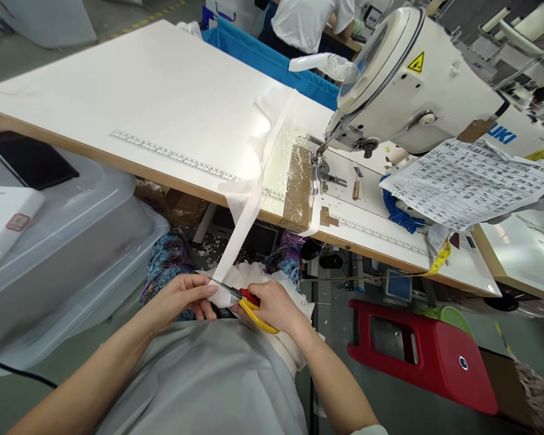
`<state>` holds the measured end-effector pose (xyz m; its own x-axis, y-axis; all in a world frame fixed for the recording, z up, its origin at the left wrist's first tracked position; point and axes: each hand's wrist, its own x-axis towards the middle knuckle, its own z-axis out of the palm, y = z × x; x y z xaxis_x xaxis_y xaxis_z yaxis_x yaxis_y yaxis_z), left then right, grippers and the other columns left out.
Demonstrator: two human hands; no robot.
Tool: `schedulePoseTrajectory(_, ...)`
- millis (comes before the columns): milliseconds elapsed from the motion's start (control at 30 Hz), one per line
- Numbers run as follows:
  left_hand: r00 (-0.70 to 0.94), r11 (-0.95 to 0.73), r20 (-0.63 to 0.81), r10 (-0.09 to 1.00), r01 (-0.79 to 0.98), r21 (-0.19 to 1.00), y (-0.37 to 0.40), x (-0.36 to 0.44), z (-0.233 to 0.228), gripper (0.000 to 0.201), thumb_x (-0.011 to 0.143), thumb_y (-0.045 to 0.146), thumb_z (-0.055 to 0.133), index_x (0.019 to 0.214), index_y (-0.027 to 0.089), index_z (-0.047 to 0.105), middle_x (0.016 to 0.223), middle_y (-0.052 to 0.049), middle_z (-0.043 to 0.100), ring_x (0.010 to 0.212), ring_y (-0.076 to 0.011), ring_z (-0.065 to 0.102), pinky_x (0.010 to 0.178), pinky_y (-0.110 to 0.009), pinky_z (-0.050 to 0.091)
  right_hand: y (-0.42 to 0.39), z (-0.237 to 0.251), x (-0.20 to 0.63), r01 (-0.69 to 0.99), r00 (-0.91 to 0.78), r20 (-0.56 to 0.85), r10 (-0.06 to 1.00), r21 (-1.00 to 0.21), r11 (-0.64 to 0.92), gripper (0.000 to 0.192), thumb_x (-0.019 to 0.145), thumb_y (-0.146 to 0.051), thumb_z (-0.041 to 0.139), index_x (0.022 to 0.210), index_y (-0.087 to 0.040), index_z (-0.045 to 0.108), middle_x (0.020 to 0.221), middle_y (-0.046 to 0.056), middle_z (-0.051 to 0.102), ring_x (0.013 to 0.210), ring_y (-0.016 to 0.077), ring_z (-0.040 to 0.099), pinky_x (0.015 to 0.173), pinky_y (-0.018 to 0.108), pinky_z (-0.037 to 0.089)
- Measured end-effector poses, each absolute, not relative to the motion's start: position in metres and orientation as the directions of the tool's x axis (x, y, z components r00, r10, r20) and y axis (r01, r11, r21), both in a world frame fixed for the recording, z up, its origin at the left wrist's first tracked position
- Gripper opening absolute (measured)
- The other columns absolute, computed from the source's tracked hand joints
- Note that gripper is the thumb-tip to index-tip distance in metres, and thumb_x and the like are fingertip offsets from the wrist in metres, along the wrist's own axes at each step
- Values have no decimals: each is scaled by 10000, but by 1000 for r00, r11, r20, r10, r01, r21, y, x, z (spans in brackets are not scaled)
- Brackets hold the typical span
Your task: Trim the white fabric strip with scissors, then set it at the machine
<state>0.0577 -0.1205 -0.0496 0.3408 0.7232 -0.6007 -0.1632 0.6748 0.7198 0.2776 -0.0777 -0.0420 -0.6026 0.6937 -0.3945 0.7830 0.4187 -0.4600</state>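
Over my lap, my left hand [191, 296] pinches the lower end of a white fabric strip [241, 226] between thumb and fingers. The strip runs up across the table edge toward the sewing machine [390, 84]. My right hand [272, 305] grips scissors [258, 315] with yellow and red handles. Their dark blades point left and reach the strip beside my left fingertips; whether they are closed on it I cannot make out. More white fabric [249, 275] lies bunched on my lap, partly hidden behind my hands.
The white table [131, 78] carries printed rulers and a small wooden-handled tool [356, 183]. A handwritten sheet [465, 181] hangs by the machine. Left stands a clear plastic bin [72, 254] with a phone [29, 160] on it; right lies a red stool [426, 356]. Another person [306, 24] sits beyond.
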Motion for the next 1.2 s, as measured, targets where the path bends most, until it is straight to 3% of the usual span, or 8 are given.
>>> schedulePoseTrajectory(233, 339, 680, -608, 718, -150, 718, -121, 57, -52, 463, 636, 580, 793, 689, 150, 628, 556, -75, 708, 491, -144, 636, 463, -185, 462, -73, -44, 280, 722, -679, -403, 614, -519, 458, 485, 801, -650, 614, 679, -192, 509, 591, -46, 446, 542, 102, 294, 521, 232, 183)
schedulePoseTrajectory(400, 335, 681, -614, 715, -131, 721, -122, 56, -52, 477, 648, 595, 777, 720, 142, 643, 561, -76, 710, 497, -144, 637, 470, -187, 466, -73, -47, 279, 750, -637, -399, 660, -519, 410, 528, 786, -641, 634, 597, -188, 439, 538, -57, 380, 526, 93, 284, 517, 238, 172)
schedulePoseTrajectory(500, 340, 671, -603, 721, -126, 731, -123, 57, -54, 476, 682, 605, 751, 751, 145, 647, 587, -68, 720, 526, -140, 647, 497, -185, 479, -74, -51, 281, 733, -620, -387, 683, -597, 327, 545, 807, -632, 605, 584, -192, 373, 522, -67, 322, 521, 90, 275, 507, 234, 176)
schedulePoseTrajectory(633, 319, 649, -592, 740, -108, 753, -124, 57, -56, 453, 736, 605, 711, 771, 163, 618, 623, -58, 732, 589, -148, 677, 533, -184, 489, -76, -51, 285, 689, -624, -334, 707, -662, 295, 494, 828, -610, 575, 648, -202, 364, 585, -62, 367, 551, 95, 311, 512, 229, 192)
schedulePoseTrajectory(1200, 303, 646, -597, 742, -90, 758, -123, 56, -56, 465, 642, 586, 774, 767, 146, 689, 610, -73, 734, 568, -156, 666, 534, -203, 493, -75, -33, 290, 764, -631, -292, 719, -390, 513, 443, 805, -601, 609, 679, -195, 484, 659, -12, 563, 601, 120, 466, 532, 255, 175)
